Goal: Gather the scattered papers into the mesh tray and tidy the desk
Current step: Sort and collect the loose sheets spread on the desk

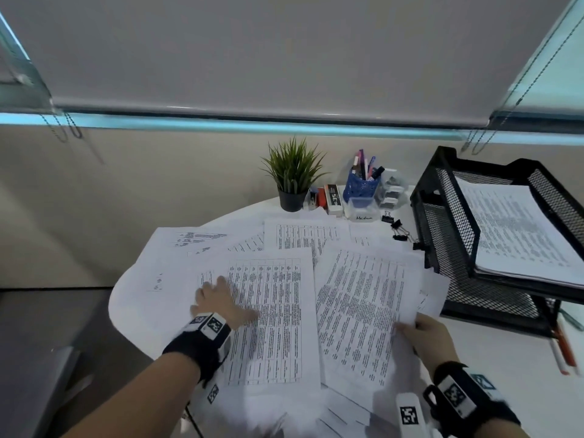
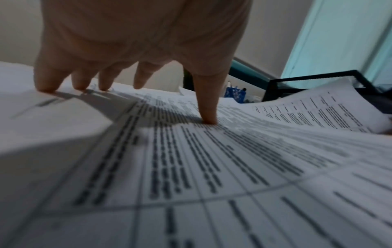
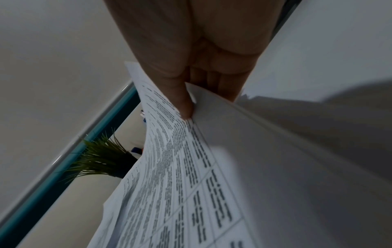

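Note:
Several printed sheets lie scattered over the round white table (image 1: 493,349). My left hand (image 1: 221,300) lies flat, fingers spread, pressing on a table-printed sheet (image 1: 271,314); in the left wrist view its fingertips (image 2: 208,120) touch that sheet (image 2: 191,167). My right hand (image 1: 423,335) pinches the right edge of a small bunch of sheets (image 1: 363,305), thumb on top; the right wrist view shows the thumb (image 3: 184,104) clamping the lifted sheets (image 3: 180,167). The black mesh tray (image 1: 448,235) stands at the right with a paper stack (image 1: 518,229) in its upper tier.
At the table's back stand a potted plant (image 1: 294,178), a blue pen cup (image 1: 363,181), small boxes (image 1: 333,199) and binder clips (image 1: 396,227). Orange pens (image 1: 562,349) lie at the right edge. The table rim curves away on the left, with floor below.

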`<action>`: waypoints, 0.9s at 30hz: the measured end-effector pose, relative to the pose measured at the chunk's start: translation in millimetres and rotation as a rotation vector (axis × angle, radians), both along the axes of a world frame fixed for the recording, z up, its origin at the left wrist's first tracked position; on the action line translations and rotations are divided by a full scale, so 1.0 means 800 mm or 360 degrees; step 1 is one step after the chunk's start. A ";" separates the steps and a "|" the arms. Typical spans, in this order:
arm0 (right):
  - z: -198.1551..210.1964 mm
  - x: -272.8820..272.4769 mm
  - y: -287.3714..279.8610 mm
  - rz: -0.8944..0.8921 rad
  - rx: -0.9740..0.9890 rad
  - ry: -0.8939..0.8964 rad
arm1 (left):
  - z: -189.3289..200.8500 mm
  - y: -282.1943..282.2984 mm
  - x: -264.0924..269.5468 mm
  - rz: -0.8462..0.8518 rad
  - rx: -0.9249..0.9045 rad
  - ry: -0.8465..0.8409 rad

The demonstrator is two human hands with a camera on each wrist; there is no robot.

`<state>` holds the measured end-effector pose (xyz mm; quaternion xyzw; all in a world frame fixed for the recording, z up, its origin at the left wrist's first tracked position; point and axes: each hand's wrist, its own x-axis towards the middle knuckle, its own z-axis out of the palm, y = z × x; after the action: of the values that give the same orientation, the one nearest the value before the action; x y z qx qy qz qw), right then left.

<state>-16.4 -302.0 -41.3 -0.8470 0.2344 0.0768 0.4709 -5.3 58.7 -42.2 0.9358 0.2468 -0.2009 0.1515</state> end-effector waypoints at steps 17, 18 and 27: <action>0.004 0.013 0.065 0.0330 0.0059 0.0009 | 0.012 -0.024 -0.007 -0.0177 -0.0071 -0.0170; 0.006 0.013 0.065 0.0341 0.0095 0.0033 | 0.013 -0.015 -0.008 -0.0083 -0.0030 -0.0117; 0.020 0.005 0.128 0.0536 0.0446 0.0203 | -0.006 -0.017 -0.018 -0.0203 -0.0143 -0.0066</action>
<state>-12.1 -199.6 -25.0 -0.7940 0.1059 0.2394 0.5487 -19.6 45.3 -47.4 0.9459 0.1742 -0.2016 0.1853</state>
